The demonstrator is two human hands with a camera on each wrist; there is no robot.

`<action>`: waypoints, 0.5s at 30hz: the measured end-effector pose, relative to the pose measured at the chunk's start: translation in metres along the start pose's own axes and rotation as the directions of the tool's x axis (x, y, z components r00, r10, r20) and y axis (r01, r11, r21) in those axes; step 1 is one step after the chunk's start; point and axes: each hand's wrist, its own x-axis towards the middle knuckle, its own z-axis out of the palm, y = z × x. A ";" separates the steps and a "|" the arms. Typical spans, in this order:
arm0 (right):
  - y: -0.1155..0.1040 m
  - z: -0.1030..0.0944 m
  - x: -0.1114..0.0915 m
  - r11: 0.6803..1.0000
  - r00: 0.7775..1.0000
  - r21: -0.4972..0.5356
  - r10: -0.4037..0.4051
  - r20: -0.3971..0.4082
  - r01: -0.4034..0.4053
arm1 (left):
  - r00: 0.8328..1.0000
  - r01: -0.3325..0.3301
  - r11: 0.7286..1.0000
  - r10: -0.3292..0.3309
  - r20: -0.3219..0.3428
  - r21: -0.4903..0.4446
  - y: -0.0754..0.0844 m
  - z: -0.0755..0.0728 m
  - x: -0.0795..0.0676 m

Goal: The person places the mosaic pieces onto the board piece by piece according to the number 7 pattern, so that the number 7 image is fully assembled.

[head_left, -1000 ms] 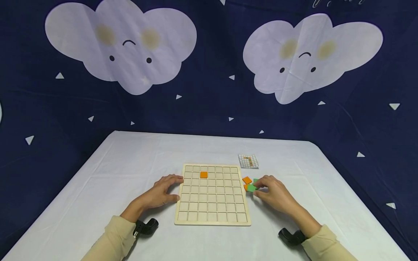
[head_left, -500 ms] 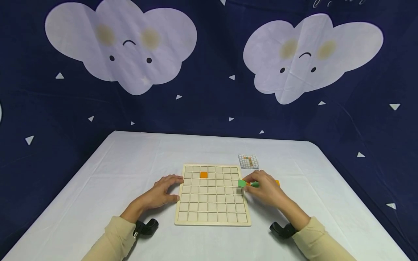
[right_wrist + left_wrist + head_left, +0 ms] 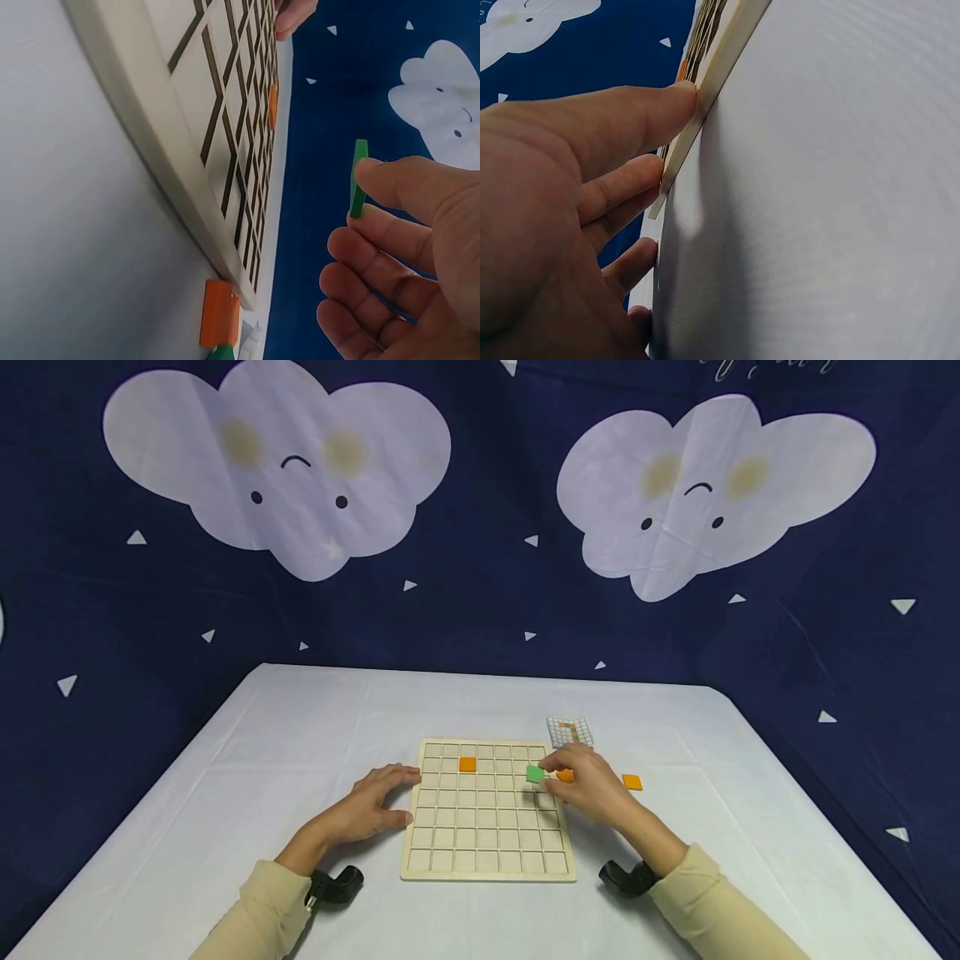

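Observation:
A square wooden grid board [image 3: 487, 817] lies on the white table, with one orange square tile [image 3: 468, 764] in a cell of its second row from the back. My right hand [image 3: 588, 783] pinches a green square tile [image 3: 535, 774] between thumb and index finger, over the board's back right part. In the right wrist view that green tile [image 3: 359, 178] stands edge-on, raised above the board. My left hand [image 3: 373, 802] spans the board's left edge with spread fingers. The left wrist view shows its thumb [image 3: 645, 112] against the board's edge.
A small printed card with a grid pattern [image 3: 570, 727] lies behind the board's right corner. One orange tile [image 3: 632, 782] lies farther right; another orange tile [image 3: 565, 775] is partly hidden by the right hand. Below that, the right wrist view shows a bit of green [image 3: 222, 352].
My right hand has moved left from the loose tiles to above the board, carrying the green tile. An orange tile on the right has come into view. My left hand has stayed put.

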 end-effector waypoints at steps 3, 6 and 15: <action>-0.002 0.002 0.003 1.000 1.000 0.013 -0.003 -0.002 0.003 | 1.000 0.000 1.000 0.000 0.001 0.000 0.000 0.000 0.000; -0.004 0.005 0.008 1.000 1.000 0.021 -0.002 -0.004 0.002 | 1.000 -0.001 1.000 0.001 0.003 -0.004 0.001 0.000 0.000; -0.010 0.010 0.021 0.999 1.000 0.030 -0.025 0.009 0.024 | 1.000 -0.012 1.000 0.012 0.004 0.008 0.000 0.000 -0.001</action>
